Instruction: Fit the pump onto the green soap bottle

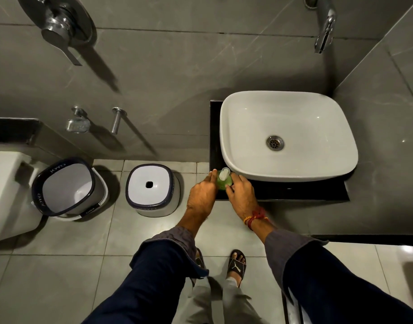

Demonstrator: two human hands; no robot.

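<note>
The green soap bottle (224, 182) stands on the front left corner of the black counter (294, 192), just in front of the white basin. A clear white pump (224, 173) sits on top of the bottle. My left hand (202, 195) wraps the bottle's left side, fingers reaching up past it. My right hand (241, 191) touches the bottle's right side, with red and yellow threads on that wrist. The bottle's lower body is hidden between the two hands.
A white basin (287, 134) with a metal drain fills the counter, under a wall tap (324, 29). On the tiled floor to the left stand an open bucket (67, 188) and a white stool (151, 189). A toilet (7, 190) is at the far left.
</note>
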